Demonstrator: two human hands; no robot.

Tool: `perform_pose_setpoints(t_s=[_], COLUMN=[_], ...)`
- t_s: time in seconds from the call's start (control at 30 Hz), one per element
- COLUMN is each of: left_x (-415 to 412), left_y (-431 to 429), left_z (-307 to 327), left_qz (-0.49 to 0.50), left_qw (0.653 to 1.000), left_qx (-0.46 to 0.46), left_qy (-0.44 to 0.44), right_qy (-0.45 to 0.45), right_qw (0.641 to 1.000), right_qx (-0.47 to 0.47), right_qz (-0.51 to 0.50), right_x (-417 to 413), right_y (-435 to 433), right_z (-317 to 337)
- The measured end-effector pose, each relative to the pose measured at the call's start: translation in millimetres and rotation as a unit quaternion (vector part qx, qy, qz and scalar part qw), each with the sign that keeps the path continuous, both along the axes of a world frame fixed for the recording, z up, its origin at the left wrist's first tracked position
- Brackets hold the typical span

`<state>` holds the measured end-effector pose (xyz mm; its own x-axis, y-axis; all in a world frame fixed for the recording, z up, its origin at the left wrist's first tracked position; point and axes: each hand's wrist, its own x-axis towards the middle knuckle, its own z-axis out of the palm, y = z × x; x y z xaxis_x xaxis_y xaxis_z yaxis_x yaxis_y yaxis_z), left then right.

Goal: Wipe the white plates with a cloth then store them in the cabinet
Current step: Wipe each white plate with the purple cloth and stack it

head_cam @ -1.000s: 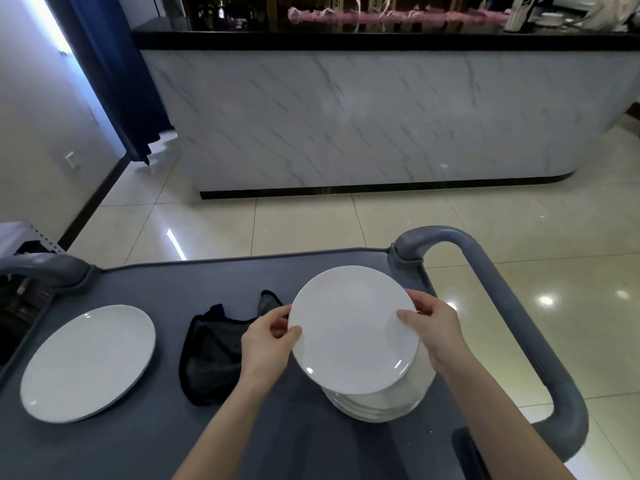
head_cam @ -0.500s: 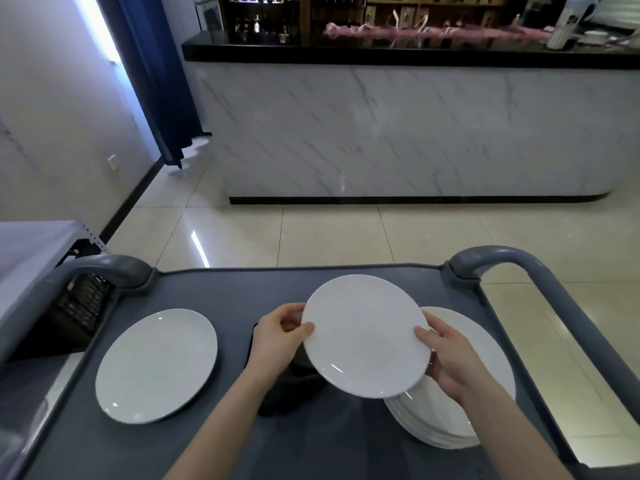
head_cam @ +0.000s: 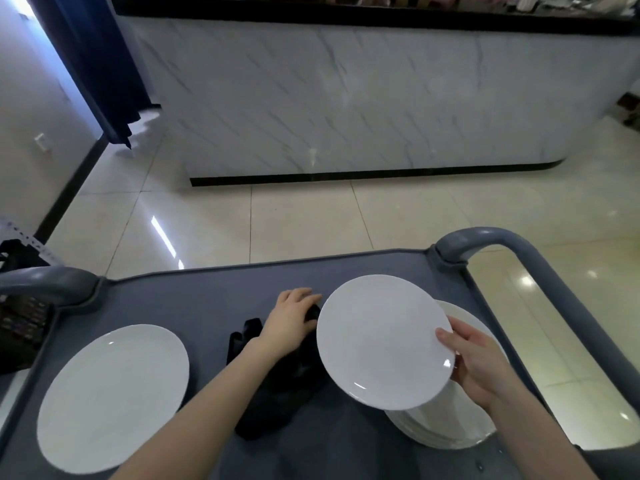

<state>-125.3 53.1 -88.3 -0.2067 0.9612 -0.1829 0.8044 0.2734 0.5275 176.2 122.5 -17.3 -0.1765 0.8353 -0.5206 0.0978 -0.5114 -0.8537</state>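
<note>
Far left edge, mid-height: a dark crate (head_cam: 17, 317), too dim for us to read any detail. Just right of it is the left handle (head_cam: 45, 282), grey, curving down into the grey cart (head_cam: 194, 299) that fills the lower frame.

Lower left: we note a single plate (head_cam: 112, 398), white, lying flat on the cart bed, well apart from the other plates.

Lower centre: black cloth (head_cam: 277, 393), crumpled on the cart bed between the single plate and the rest of the plates. The left hand (head_cam: 289, 327) lies on its far end, back of the hand up, fingers curled down over the bunched fabric. The forearm comes up from the bottom edge.

Right of centre: held plate (head_cam: 381, 341), white, clear of the cart bed and tilted. Its left rim is just beside the left hand; we cannot tell whether they touch. The right hand (head_cam: 479, 368) grips it at the right rim, thumb laid on the upper face, the other fingers wrapped behind.

Lower right: stack of plates (head_cam: 450, 431), white, standing on the cart bed, partly under the held plate and the right hand. We cannot read the count.

Right: the right handle (head_cam: 540, 268), grey, arches from the cart's far right corner toward the lower right of the frame.

Behind, left to right: dark blue curtain (head_cam: 97, 71) in the upper left. A marble bar (head_cam: 346, 98) with a black base strip runs across the upper frame. Glossy cream floor (head_cam: 311, 216) lies between the bar and the cart.
</note>
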Motion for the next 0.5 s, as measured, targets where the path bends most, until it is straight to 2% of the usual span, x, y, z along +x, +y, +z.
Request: perform_pose_setpoints(t_s=[0.07, 0.13, 0.27, 0.4, 0.5], left_x=[-2, -3, -9, -20, -24], left_y=[4, 5, -4, -29, -48], left_z=[-8, -10, 7, 40, 66], left_qz=[-0.03, -0.024, 0.057, 0.138, 0.178], left_qw=[0.998, 0.998, 0.997, 0.977, 0.966], left_qx=[-0.032, -0.011, 0.034, 0.064, 0.133], left_qy=[0.044, 0.049, -0.046, -0.147, -0.132], right_qy=[-0.004, -0.002, 0.004, 0.019, 0.029], right_qw=[1.0, 1.0, 1.0, 1.0, 0.999], right_qx=[0.005, 0.008, 0.012, 0.015, 0.021], right_qz=[0.001, -0.001, -0.01, 0.013, 0.039], right_x=[0, 0, 1, -7, -19], right_y=[-1, -2, -4, -6, -10], right_z=[0, 0, 4, 9, 13])
